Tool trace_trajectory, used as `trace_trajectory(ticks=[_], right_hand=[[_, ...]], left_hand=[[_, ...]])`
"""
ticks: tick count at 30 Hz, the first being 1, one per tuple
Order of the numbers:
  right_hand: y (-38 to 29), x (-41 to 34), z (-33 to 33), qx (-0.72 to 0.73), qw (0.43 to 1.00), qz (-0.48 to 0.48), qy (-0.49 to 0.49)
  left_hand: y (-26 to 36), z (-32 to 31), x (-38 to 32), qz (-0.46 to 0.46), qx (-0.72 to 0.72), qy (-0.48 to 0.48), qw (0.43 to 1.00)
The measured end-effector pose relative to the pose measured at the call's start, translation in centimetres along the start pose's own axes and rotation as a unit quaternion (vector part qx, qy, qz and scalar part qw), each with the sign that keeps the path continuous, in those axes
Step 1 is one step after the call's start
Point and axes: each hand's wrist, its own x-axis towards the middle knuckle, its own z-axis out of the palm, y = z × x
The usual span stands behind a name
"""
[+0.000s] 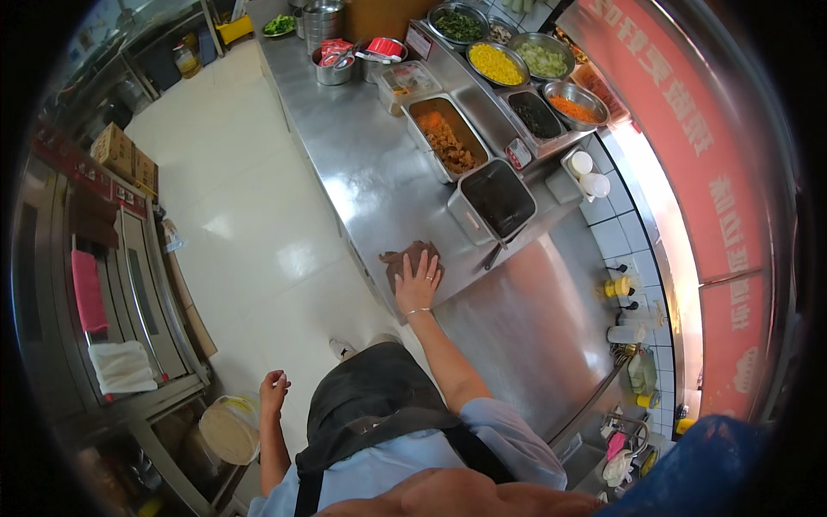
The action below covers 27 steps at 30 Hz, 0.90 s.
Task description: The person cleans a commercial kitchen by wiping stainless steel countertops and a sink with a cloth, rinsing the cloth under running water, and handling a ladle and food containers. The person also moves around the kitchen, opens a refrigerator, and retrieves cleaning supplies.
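Observation:
My right hand (418, 282) lies on a crumpled brown cloth (395, 262), its fingers spread over it, at the near corner of a stainless steel counter (362, 174). A ring and a bracelet show on this hand. Just beyond the cloth, a deep metal pan with dark contents (497, 199) sits beside a dark-handled utensil (492, 257). Behind that pan is a metal pan of brown chopped food (449, 142). My left hand (274, 389) hangs off to the left, away from the counter, fingers loosely bent, with nothing visible in it.
Bowls of yellow corn kernels (496, 63), shredded carrot (574, 106) and greens line the raised shelf. A lower steel surface (517, 323) adjoins the counter on the right. Left are an oven (139, 278) with hanging towels and a lidded bucket (229, 430); cardboard boxes (124, 158) stand farther off.

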Motion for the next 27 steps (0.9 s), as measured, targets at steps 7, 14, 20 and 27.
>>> trace_trajectory(ticks=[7, 14, 20, 27], right_hand=[[-0.7, 11.6, 2.5, -0.036, 0.999, -0.001, 0.008], [-3.5, 29.7, 6.7, 0.001, 0.997, -0.079, -0.009], [-3.5, 40.8, 8.5, 0.022, 0.996, -0.082, -0.021], [0.0, 27.0, 3.8, 0.061, 0.998, 0.001, -0.022]], left_hand=[[7.6, 1.6, 7.4, 0.016, -0.027, -0.090, 0.995], [12.8, 1.2, 12.4, -0.011, 0.056, -0.080, 0.995], [19.4, 0.2, 17.1, 0.034, 0.093, -0.061, 0.993], [22.7, 0.2, 22.7, 0.051, 0.125, -0.143, 0.980]])
